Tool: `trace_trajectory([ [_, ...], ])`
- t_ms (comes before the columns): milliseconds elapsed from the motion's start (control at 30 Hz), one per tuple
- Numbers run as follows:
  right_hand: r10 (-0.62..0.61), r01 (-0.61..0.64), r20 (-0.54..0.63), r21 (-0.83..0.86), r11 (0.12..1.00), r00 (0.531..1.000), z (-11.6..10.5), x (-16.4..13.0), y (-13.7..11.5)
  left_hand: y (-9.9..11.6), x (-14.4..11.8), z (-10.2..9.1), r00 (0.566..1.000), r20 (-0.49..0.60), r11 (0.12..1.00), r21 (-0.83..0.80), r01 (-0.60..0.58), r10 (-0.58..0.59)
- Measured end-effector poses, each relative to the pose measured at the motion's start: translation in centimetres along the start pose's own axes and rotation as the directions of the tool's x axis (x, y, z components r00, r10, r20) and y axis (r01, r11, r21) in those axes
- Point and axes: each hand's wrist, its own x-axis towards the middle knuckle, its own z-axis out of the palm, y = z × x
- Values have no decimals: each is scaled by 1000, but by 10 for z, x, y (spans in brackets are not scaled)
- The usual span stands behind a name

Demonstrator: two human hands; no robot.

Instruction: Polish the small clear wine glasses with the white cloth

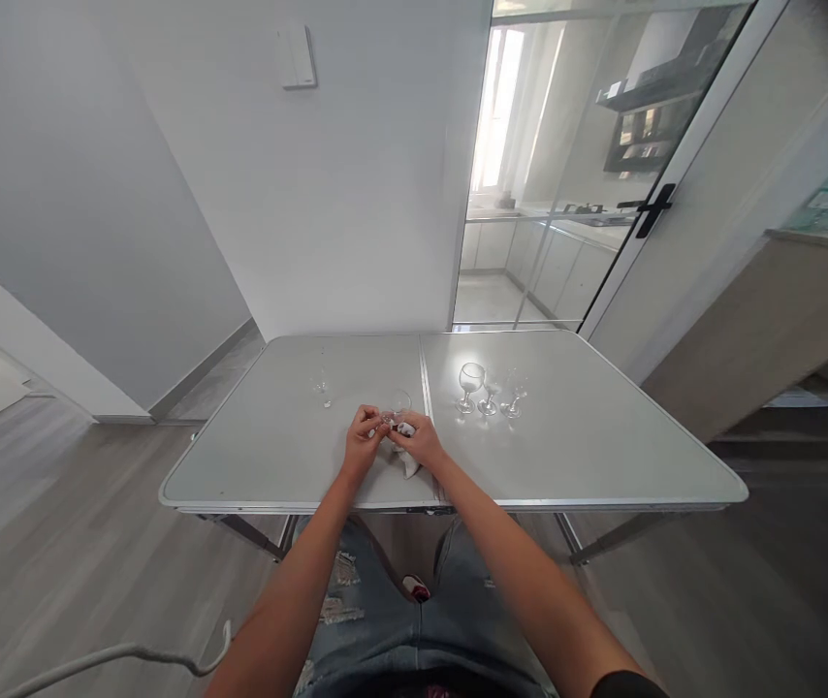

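Count on the tabletop (574, 456): five clear glasses in total. Three stemmed glasses (488, 390) stand grouped right of its centre seam, one glass (323, 388) stands alone left of the seam, one glass (399, 404) sits at the seam. One white cloth (409, 461) there

Clear glass, white cloth, pale grey table

The held wine glass (399, 402) is clear and colourless, like the three glasses (488, 390) to its right and the single glass (323, 388) to its left. The cloth (408, 460) is white. The table (589, 446) is plain light grey with a silver rim. The jeans (377, 620) are faded blue with ripped patches.
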Motion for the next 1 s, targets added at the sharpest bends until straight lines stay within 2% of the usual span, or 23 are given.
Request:
trace_trajectory([
  [200,41,-41,4,36,999,999,0,-2,-5,-8,2,-1,996,85,1000,-26,-9,11],
  [367,88,-93,88,50,994,992,-2,-1,-5,-12,2,-2,992,125,999,-38,5,0],
  [500,72,-76,85,50,996,994,-3,-1,-2,-11,2,-2,984,177,999,-32,7,-1],
  [733,57,-52,40,-105,993,998,-1,-1,-4,-11,4,-2,992,130,999,36,-8,3],
  [867,79,-81,-46,-59,995,996,-8,-3,-8,-12,4,-3,998,32,998,43,49,-50],
  [933,122,-128,-145,-32,991,982,-24,-7,-8,-13,4,-3,997,-16,997,25,72,-72],
  [1000,175,-192,-264,-37,981,948,-48,-16,-6,-14,4,-2,996,-32,996,5,88,-88],
])
